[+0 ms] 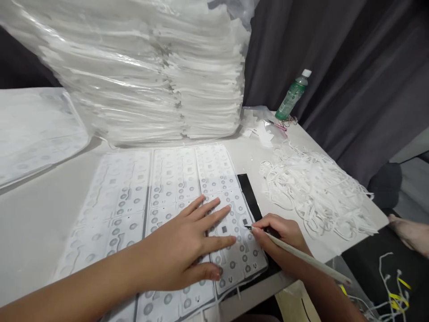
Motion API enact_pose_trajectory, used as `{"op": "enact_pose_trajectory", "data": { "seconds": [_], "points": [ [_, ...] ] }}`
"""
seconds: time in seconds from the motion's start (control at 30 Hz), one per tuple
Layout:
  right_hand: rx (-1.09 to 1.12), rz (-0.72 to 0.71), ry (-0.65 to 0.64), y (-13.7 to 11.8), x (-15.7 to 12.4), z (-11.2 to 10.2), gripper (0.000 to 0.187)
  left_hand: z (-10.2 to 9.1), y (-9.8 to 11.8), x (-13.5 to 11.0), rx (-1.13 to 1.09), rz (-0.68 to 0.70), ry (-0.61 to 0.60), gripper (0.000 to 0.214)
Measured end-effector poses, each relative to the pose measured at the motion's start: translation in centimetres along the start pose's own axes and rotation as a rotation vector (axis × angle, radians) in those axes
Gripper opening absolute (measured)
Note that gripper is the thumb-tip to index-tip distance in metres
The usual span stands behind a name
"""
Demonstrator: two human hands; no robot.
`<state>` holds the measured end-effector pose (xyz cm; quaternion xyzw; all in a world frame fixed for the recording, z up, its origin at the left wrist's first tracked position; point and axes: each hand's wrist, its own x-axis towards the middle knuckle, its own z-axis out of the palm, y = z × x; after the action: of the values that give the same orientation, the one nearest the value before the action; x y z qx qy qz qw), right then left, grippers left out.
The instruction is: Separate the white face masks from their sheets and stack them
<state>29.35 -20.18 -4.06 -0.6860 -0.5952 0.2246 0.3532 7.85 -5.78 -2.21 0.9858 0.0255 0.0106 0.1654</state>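
My left hand (pixel 187 239) lies flat with fingers spread on a white sheet (pixel 167 176) patterned with grey rings, small squares and wavy shapes in panels. My right hand (pixel 279 235) pinches a slim, pale-handled, pen-like tool (pixel 308 257) with a dark pointed tip. That tip is at the sheet's right part, beside a small dark square (pixel 245 222); whether it touches the surface I cannot tell. Under the sheet's right edge a black flat strip (pixel 250 194) sticks out.
A tall stack of white sheets in clear plastic (pixel 150 80) stands behind. More patterned sheets (pixel 36 134) lie left. To the right are a heap of white strips (pixel 318 192), a green-labelled bottle (pixel 292 96) and a pink pen (pixel 279 125). Someone's bare skin (pixel 410 230) shows far right.
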Motion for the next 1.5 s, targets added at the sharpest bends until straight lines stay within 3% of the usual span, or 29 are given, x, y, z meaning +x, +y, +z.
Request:
{"op": "enact_pose_trajectory", "data": {
  "seconds": [0.17,0.37,0.47,0.53,0.67,0.83,0.9,1.03,1.27,1.43,1.5],
  "points": [
    [-0.048,-0.025,0.011,-0.5,0.3,0.0,0.011,0.1,-0.5,-0.3,-0.043,0.020,-0.028,0.057],
    [-0.369,-0.306,-0.042,-0.5,-0.4,1.2,0.016,0.3,-0.6,-0.6,-0.071,0.023,-0.071,0.060],
    [-0.489,-0.289,0.044,0.8,-0.6,0.7,0.020,0.0,-0.3,-0.5,-0.071,-0.001,-0.109,0.061],
    [-0.535,-0.227,0.167,1.5,-0.2,-0.3,0.018,-0.2,-0.1,-0.6,-0.073,-0.011,-0.126,0.063],
    [-0.473,-0.069,0.366,0.7,0.3,-1.5,0.018,-0.1,0.3,-1.1,-0.110,0.001,-0.104,0.070],
    [0.145,0.070,0.105,-2.5,-0.3,1.9,0.018,0.3,0.4,-1.8,-0.176,0.030,-0.064,0.080],
    [0.243,0.093,0.059,-3.0,-0.5,3.3,0.016,0.5,0.4,-1.9,-0.202,0.032,-0.068,0.082],
    [0.239,0.103,0.067,-2.8,-0.3,4.4,0.014,0.7,0.2,-1.9,-0.217,0.044,-0.053,0.081],
    [0.186,0.089,0.029,-2.8,-0.2,3.8,0.015,1.1,0.1,-2.0,-0.184,0.053,-0.037,0.082],
    [-0.101,-0.163,-0.067,-3.5,-0.4,4.2,0.013,0.7,0.2,-2.0,-0.184,0.033,-0.082,0.081],
    [-0.190,-0.231,-0.035,-3.0,-0.4,3.8,0.014,0.6,0.2,-2.0,-0.192,0.024,-0.094,0.082]
  ]
}}
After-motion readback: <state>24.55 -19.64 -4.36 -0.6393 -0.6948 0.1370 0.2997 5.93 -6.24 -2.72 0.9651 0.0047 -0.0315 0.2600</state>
